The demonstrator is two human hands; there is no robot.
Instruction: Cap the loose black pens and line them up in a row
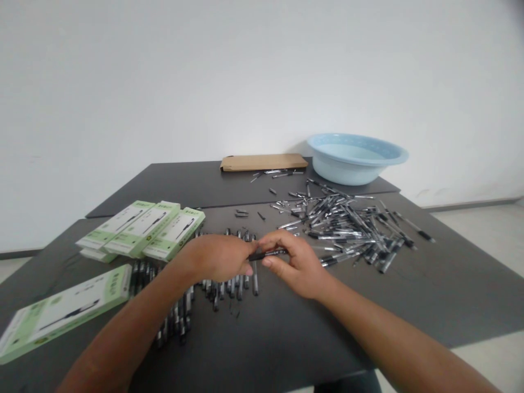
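Observation:
Both of my hands meet over the middle of the dark table [429,289] on one black pen [267,253]. My left hand [216,257] is closed on the pen's left end. My right hand [295,263] pinches its right part between thumb and fingers. Just under my hands lies a row of several capped pens [239,281], side by side. A loose heap of several black and clear pens [347,226] spreads to the right of my right hand.
Three green and white pen boxes [143,228] lie at the left, another box [61,311] nearer the front left edge. A light blue basin [355,157] and a flat brown cardboard sleeve [264,161] sit at the far side by the white wall.

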